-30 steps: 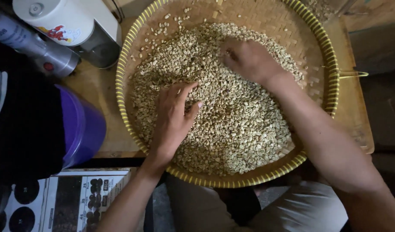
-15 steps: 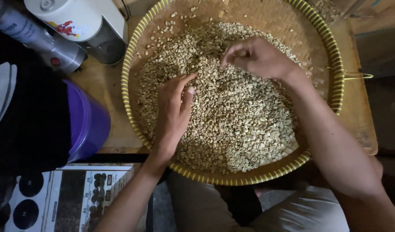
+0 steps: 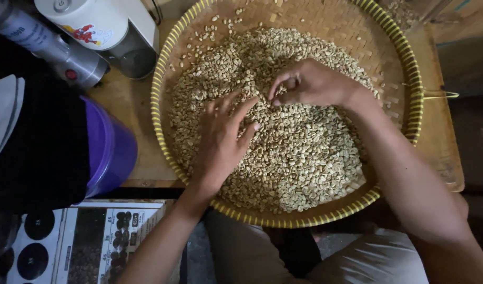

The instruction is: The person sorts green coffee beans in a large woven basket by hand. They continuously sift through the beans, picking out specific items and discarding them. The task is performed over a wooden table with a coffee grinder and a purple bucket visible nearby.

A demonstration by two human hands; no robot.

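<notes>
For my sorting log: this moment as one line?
left hand: flat on pale beans | right hand: pinching beans | round woven yellow-rimmed tray

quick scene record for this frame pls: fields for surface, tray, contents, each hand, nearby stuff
surface: wooden table
tray: round woven tray with yellow rim, overhangs the table's near edge
contents: pale beans heaped in the middle, a few scattered toward the far left
left hand: flat on the beans, fingers spread
right hand: fingertips pinched together over the beans; whether a bean is held cannot be told
left of tray: purple container, white appliance, metal cylinder
below table: printed chart
</notes>
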